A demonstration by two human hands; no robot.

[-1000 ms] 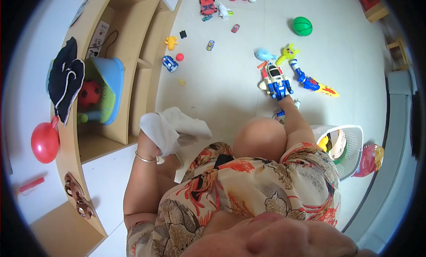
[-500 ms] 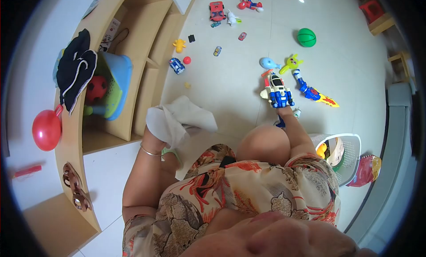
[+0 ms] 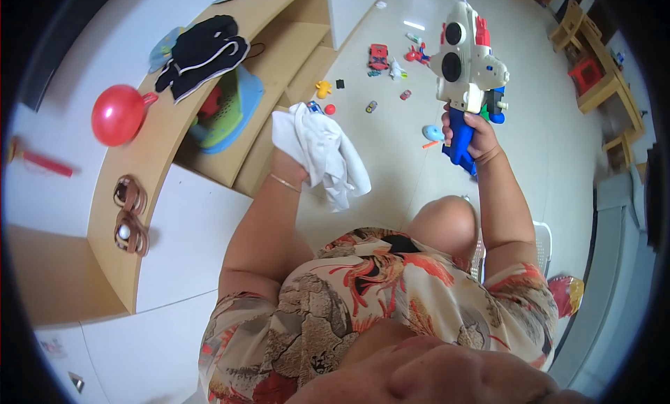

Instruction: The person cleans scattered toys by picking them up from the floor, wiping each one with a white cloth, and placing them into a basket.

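My right hand [image 3: 478, 136] is wrapped round the blue handle of a toy gun [image 3: 464, 65], raised above the floor. Its body is white with black round parts and a red piece. A white cloth [image 3: 326, 149] hangs from my left hand [image 3: 289, 168] and covers most of the fingers. Beyond the hands, a red toy car [image 3: 378, 56], a yellow toy [image 3: 323, 89], a red ball [image 3: 330, 109] and a light blue whale toy [image 3: 433, 132] lie on the floor.
A wooden shelf unit [image 3: 150, 194] on the left bears a red balloon [image 3: 120, 115], a black cloth [image 3: 206, 55] and brown sandals [image 3: 130, 215]. A white basket [image 3: 543, 247] stands beside my right knee, near a red packet [image 3: 565, 294]. Wooden furniture [image 3: 604, 86] is at right.
My right hand has lifted the toy gun off the floor and turned it upright. My left hand has risen with the cloth. The view has shifted, and the shelf shows farther right.
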